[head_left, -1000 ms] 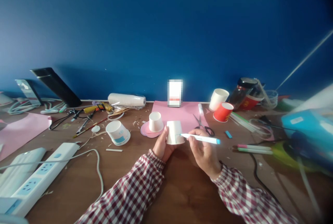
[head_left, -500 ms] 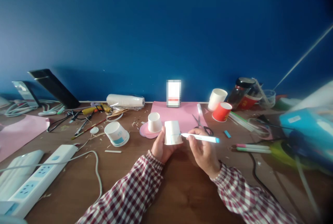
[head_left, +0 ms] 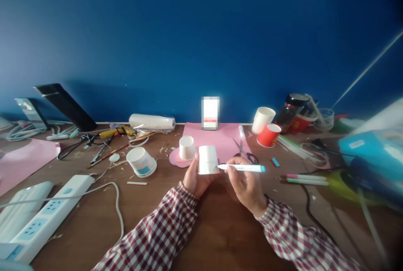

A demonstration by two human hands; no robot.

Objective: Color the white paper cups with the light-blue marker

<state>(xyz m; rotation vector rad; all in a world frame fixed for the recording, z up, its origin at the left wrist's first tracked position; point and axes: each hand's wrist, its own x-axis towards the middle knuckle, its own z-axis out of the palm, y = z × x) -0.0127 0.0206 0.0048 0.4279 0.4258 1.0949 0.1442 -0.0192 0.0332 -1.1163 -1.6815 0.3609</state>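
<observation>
My left hand (head_left: 195, 178) is wrapped round a small white paper cup (head_left: 208, 159), held upside down just above the brown table (head_left: 220, 229). My right hand (head_left: 247, 182) pinches a white marker with a blue end (head_left: 242, 168); its tip touches the cup's right side, where a faint blue line shows. Right behind stands another white cup (head_left: 187, 148), upside down on a pink paper disc (head_left: 176, 159). A pink sheet (head_left: 222, 136) lies beyond them, with scissors (head_left: 244, 150) on its right edge.
A white cup with blue print (head_left: 141, 162) lies tipped at the left, near power strips (head_left: 40, 216) and a cable. A white and a red cup (head_left: 268, 135), jars, pens (head_left: 307, 179) and a blue box (head_left: 374, 153) crowd the right. Tools and a paper roll (head_left: 153, 121) lie by the blue wall.
The marker tip has slid slightly down and left along the cup's side, and my left hand has turned the cup a little. Nothing else on the table has moved.
</observation>
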